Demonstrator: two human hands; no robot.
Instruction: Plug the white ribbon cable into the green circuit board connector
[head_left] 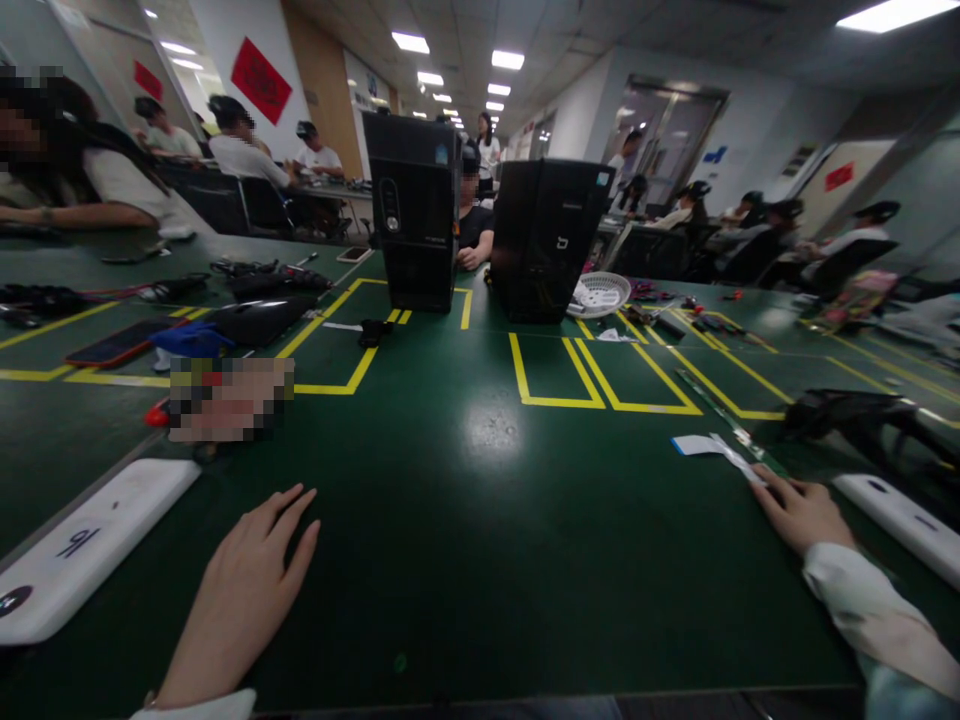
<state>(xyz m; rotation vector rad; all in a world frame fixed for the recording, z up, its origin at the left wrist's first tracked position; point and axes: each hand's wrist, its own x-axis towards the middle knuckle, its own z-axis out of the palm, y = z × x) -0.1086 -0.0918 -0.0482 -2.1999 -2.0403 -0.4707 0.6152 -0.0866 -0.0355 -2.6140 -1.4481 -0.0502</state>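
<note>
My left hand (244,575) rests palm down on the green table (480,560), fingers stretched out and holding nothing. A long white plastic panel (105,545) with dark markings lies just to its left. At the right, my right hand (804,512) has its fingertips closed on the end of a flat white ribbon cable (697,445) with a blue tip. The cable lies beside a long thin green circuit strip (712,398). Another white panel (904,515) lies right of that hand, and a black plastic frame (862,415) sits behind it.
Two black computer towers (414,220) stand at the back middle, with a seated person (474,225) behind them. A white basket (604,293) stands by the right tower. Yellow tape (562,402) marks the table. Black cables (262,278) and a blue item (191,338) lie left.
</note>
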